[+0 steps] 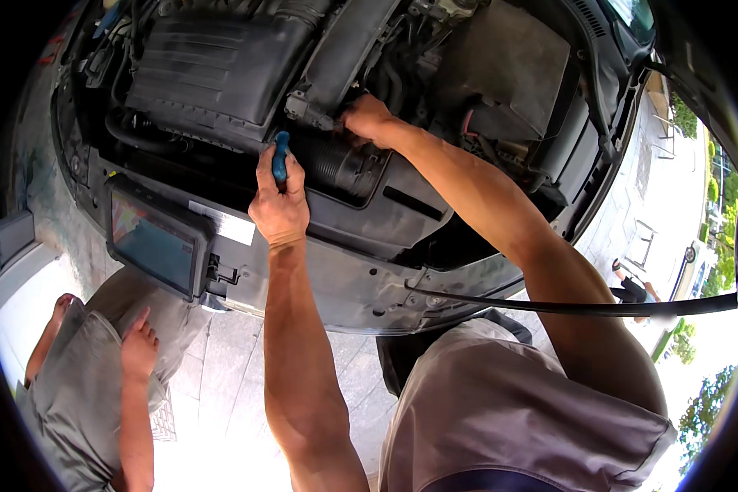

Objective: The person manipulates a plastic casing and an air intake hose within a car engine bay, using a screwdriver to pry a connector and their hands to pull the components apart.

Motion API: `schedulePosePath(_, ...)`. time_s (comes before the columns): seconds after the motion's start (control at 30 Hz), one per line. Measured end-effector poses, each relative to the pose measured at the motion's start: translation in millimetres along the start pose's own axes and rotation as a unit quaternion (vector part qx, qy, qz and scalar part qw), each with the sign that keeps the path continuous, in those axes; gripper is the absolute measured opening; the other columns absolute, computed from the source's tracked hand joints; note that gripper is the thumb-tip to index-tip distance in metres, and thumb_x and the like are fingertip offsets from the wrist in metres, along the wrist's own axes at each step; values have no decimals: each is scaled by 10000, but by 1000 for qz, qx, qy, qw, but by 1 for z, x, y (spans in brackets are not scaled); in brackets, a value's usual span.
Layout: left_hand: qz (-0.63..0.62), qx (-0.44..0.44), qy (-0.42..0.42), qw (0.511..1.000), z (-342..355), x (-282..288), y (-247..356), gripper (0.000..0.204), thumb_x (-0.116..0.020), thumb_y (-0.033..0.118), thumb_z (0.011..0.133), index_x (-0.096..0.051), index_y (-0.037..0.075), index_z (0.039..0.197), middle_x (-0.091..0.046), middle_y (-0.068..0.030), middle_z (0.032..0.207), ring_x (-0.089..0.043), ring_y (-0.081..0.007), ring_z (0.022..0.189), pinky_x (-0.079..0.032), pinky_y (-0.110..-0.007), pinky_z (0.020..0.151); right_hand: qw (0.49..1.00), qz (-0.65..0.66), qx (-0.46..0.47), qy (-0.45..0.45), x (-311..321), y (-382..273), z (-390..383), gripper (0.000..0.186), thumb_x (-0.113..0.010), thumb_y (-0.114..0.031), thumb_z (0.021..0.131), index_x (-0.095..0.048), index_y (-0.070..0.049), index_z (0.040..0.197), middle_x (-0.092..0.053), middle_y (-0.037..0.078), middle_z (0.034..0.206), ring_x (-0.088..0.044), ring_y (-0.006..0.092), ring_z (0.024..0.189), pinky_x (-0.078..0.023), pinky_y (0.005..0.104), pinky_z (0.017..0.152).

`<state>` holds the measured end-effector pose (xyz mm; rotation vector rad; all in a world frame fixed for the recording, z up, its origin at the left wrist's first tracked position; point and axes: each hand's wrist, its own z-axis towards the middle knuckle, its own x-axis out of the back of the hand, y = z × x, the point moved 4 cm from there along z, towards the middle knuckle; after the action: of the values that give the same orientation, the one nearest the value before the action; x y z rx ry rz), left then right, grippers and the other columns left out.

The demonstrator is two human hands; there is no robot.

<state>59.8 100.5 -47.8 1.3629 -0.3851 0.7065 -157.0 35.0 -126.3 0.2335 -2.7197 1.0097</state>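
Note:
My left hand is closed round a tool with a blue handle, held upright over the front edge of the engine bay. The tool's working end does not show, so its exact kind is unclear. Deeper in, my right hand reaches down beside a dark duct. Its fingers are curled and partly lost in shadow, and what they grip cannot be made out. Just below that hand lies a ribbed black air hose. The black engine cover is to the left of both hands.
A tablet-like screen in a dark case sits at the car's front edge, left. Beside it stands another person, hands apart from mine. A black prop rod crosses from the front panel to the right. A dark box fills the bay's right side.

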Motion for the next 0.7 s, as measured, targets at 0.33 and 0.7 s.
schedulePosePath(0.33,11,11,-12,1000,0,2,-5,347,-696,373,981,-644,194,1273,-768,-145,882,-756,-357,728,-622,-428,616,999,-15,-12,33,-1,-10,-5,201,-672,-2,909,-740,64,1086,-732,218,1019,-752,376,858,-660,445,625)
schedulePosePath(0.7,22,30,-17,999,1,1,-1,332,-649,406,1004,-645,203,1267,-738,-109,780,-748,-306,721,-586,-387,668,935,-335,97,65,-12,-20,13,296,-799,-208,828,-777,36,994,-759,226,949,-761,341,920,-622,408,791)
